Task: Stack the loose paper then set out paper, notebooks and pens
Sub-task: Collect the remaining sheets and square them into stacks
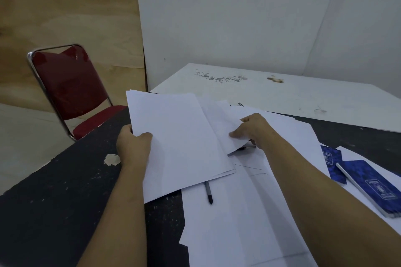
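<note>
Step in hand, judged: gathering loose sheets into one stack; setting-out not yet begun.

A sheaf of gathered paper point(180, 136) is held by the left hand point(133, 147), closed on its left edge with the thumb on top and the fingers beneath; the sheaf is tilted up off the dark table point(54, 191). A further single sheet point(225, 130) is pinched at its near corner by the right hand point(252, 131), thumb and fingertips closed on it, the corner curled upward.

More loose sheets point(238, 212) are spread flat across the table in front of the person. One pen point(208, 193) is seen lying on them, its upper end hidden under the sheaf. A second pen point(240, 104) is partly visible beyond the paper. Two blue notebooks point(373, 186) are set at the right, a third pen point(347, 174) resting between them.

To do well: the pinched sheet should be slid onto the sheaf and its edges matched before more is taken. Pens should be cleared from the remaining sheets, lest one be swept up or rolled off. Tapping the stack square on the table is advised.
</note>
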